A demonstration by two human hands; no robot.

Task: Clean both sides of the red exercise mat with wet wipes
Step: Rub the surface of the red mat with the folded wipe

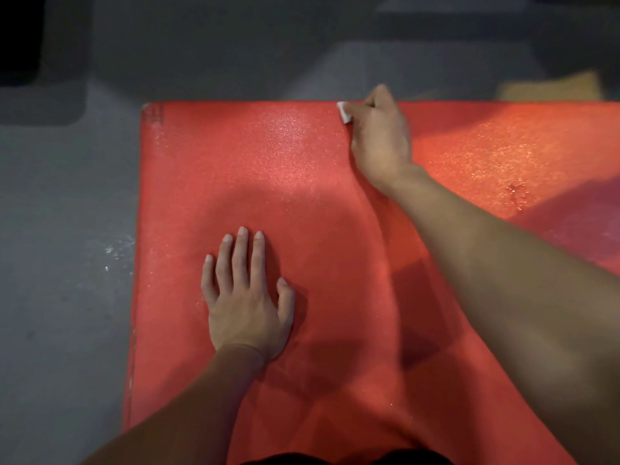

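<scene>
The red exercise mat (235, 169) lies flat on the floor and fills most of the view, its left end near the frame's left third. My right hand (380, 135) is stretched out to the mat's far edge and grips a small white wet wipe (344, 112), which sticks out past the fingers on the left and touches the mat. My left hand (246, 297) lies flat on the mat nearer to me, palm down, fingers straight and spread. Part of the wipe is hidden inside my right hand.
Grey floor (67, 229) surrounds the mat on the left and beyond its far edge, with pale specks near the mat's left side. A dark object (20, 38) stands at the top left. A brown cardboard-like piece (550, 88) lies past the mat at the top right.
</scene>
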